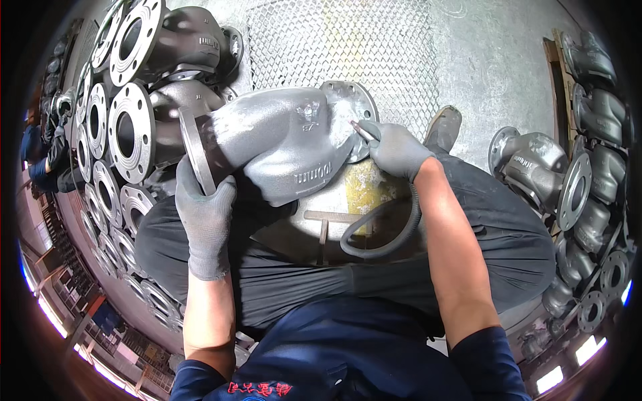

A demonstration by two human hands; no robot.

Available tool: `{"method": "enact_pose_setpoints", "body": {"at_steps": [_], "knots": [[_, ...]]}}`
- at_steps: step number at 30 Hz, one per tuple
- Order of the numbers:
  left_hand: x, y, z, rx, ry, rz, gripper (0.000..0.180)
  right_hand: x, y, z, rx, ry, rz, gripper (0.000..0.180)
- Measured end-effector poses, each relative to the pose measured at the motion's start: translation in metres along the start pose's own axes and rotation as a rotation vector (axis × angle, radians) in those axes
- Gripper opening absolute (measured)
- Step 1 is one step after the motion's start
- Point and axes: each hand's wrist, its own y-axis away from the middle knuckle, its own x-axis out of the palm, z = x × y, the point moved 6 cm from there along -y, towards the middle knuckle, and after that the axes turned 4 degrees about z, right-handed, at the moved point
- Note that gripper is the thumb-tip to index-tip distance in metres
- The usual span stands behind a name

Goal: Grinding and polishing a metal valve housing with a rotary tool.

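In front of me lies a grey cast metal valve body (277, 130) with a round flange at each end and raised lettering on its side. My left hand (205, 207), in a grey knit glove, is wrapped round the rim of the left flange (192, 150). Also gloved, my right hand (399, 151) is closed round a slim pen-like tool (363, 131). Its tip points at the valve body beside the right flange (361, 103); whether it touches cannot be made out. A dark hose (374, 252) loops below that hand.
Flanged valve bodies (134, 130) are stacked at my left, close to the work. A single valve body (535, 167) stands at my right, with more in a row (602, 113) beyond. Diamond-patterned mesh (287, 47) covers the floor ahead. A T-shaped metal bar (324, 230) lies between my legs.
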Motion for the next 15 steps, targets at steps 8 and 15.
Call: {"method": "enact_pose_setpoints", "body": {"at_steps": [8, 15], "knots": [[-0.001, -0.002, 0.0, -0.018, 0.037, -0.009, 0.058, -0.017, -0.042, 0.012, 0.11, 0.185, 0.085, 0.046], [0.002, 0.0, -0.002, -0.017, 0.077, 0.002, 0.059, -0.034, -0.065, 0.025, 0.027, 0.395, 0.226, 0.059]]}}
